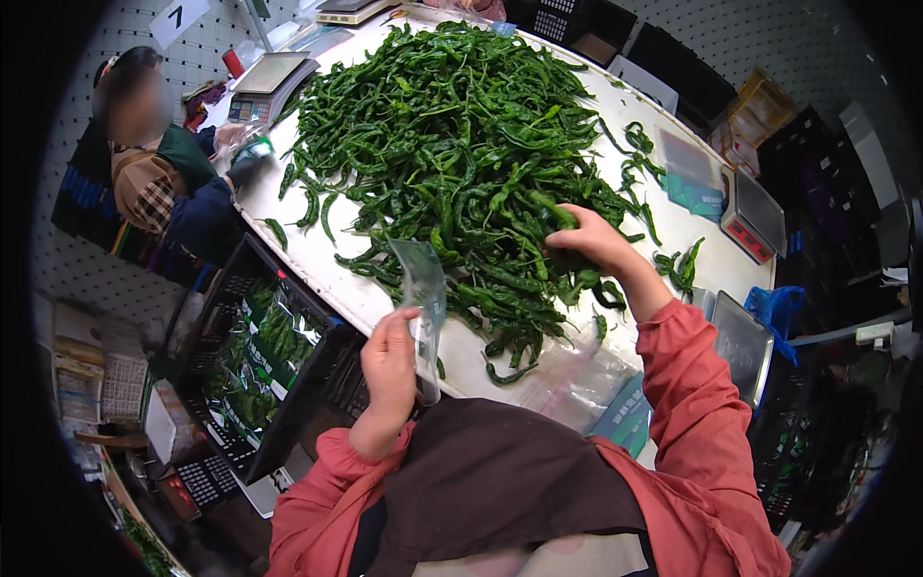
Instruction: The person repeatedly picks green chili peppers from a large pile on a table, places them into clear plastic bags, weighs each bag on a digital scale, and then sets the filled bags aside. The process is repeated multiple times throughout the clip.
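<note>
A large heap of long green chili peppers [454, 137] covers the middle of the white table [461, 346]. My left hand [389, 360] grips a clear plastic bag [422, 281] by its edge, in front of the heap. Near the heap's right front side, my right hand [595, 241] is closed around several green peppers [549, 209]. A stack of flat clear bags with a teal printed band [624, 415] lies by the table's near edge, between my body and the heap.
At left, a black crate [288, 425] holds filled bags of peppers [263, 353]. A co-worker [173, 166] handles a bag beside a scale [270, 76]. To the right are another scale [753, 213], more flat bags [689, 173], a metal tray [739, 346] and a blue plastic bag [775, 310].
</note>
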`<action>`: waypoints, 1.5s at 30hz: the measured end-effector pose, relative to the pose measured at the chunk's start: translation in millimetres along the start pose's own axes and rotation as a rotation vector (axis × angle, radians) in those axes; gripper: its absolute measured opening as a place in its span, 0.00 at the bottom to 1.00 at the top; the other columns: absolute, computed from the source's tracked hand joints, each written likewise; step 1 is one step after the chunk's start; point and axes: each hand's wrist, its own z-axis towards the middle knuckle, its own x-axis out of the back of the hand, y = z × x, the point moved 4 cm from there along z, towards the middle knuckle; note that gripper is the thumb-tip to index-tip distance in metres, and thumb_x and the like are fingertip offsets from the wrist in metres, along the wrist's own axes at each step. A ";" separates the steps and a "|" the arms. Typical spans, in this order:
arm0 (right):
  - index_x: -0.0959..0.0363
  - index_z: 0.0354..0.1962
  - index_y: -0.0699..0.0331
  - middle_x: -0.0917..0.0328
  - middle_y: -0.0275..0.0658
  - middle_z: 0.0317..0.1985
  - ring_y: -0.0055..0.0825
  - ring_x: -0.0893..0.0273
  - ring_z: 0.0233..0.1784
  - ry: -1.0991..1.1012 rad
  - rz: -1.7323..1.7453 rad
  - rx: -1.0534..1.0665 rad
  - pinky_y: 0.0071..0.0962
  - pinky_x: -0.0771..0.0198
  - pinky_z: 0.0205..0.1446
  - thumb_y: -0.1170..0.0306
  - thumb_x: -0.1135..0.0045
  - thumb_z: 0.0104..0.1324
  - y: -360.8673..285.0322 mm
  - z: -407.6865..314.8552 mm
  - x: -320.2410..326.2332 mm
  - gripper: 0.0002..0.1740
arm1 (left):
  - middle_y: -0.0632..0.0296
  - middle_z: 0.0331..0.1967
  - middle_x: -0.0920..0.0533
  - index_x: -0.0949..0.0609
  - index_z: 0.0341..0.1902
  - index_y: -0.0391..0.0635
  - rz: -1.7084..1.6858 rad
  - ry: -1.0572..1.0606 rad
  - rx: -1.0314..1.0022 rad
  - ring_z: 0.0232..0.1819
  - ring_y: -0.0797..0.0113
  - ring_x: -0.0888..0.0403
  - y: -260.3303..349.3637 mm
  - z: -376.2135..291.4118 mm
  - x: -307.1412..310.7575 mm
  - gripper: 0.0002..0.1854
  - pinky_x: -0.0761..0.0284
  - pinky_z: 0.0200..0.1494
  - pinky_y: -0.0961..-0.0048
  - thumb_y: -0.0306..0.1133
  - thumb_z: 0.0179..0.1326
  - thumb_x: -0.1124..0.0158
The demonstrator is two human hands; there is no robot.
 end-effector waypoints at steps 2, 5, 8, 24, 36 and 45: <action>0.33 0.58 0.70 0.19 0.51 0.42 0.33 0.17 0.40 -0.129 0.551 -0.096 0.37 0.19 0.48 0.68 0.41 0.61 -14.2 -24.7 -0.1 0.28 | 0.79 0.19 0.38 0.18 0.50 0.40 0.100 -0.059 0.009 0.20 0.88 0.46 -19.3 3.2 -17.8 0.15 0.50 0.23 0.84 0.36 0.75 0.50; 0.39 0.64 0.70 0.20 0.52 0.45 0.36 0.17 0.43 -0.334 0.745 -0.012 0.42 0.21 0.52 0.65 0.42 0.60 -30.8 -63.8 -21.5 0.36 | 0.79 0.19 0.37 0.17 0.52 0.42 0.110 -0.145 0.147 0.21 0.87 0.45 -52.7 6.0 -45.5 0.15 0.48 0.24 0.84 0.37 0.75 0.49; 0.40 0.64 0.70 0.20 0.49 0.45 0.36 0.17 0.43 -0.373 0.707 -0.083 0.36 0.22 0.53 0.66 0.41 0.58 -21.1 -100.4 -53.3 0.38 | 0.77 0.17 0.36 0.19 0.53 0.45 -0.026 -0.251 0.266 0.17 0.85 0.44 -75.3 1.6 -71.0 0.17 0.48 0.19 0.83 0.41 0.76 0.52; 0.48 0.72 0.63 0.29 0.39 0.60 0.24 0.31 0.58 -0.248 0.141 -0.080 0.25 0.36 0.64 0.71 0.32 0.56 -1.9 -147.1 -74.3 0.48 | 0.72 0.16 0.34 0.21 0.52 0.46 -0.047 -0.019 0.314 0.12 0.82 0.40 -79.7 -1.6 -71.5 0.19 0.43 0.13 0.80 0.45 0.77 0.57; 0.37 0.59 0.71 0.21 0.42 0.38 0.28 0.18 0.36 -0.310 0.421 -0.407 0.27 0.21 0.38 0.71 0.41 0.61 33.6 -137.6 -86.5 0.30 | 0.70 0.19 0.28 0.19 0.54 0.42 0.256 -0.194 0.004 0.20 0.80 0.35 -63.6 -28.3 -83.1 0.16 0.38 0.25 0.79 0.38 0.76 0.51; 0.37 0.57 0.66 0.21 0.50 0.41 0.39 0.15 0.37 -0.378 0.666 -0.502 0.38 0.17 0.38 0.68 0.47 0.66 40.8 -122.9 -93.9 0.24 | 0.68 0.21 0.25 0.21 0.56 0.41 0.229 -0.240 -0.104 0.21 0.81 0.33 -48.1 -28.9 -93.9 0.17 0.35 0.25 0.78 0.39 0.76 0.52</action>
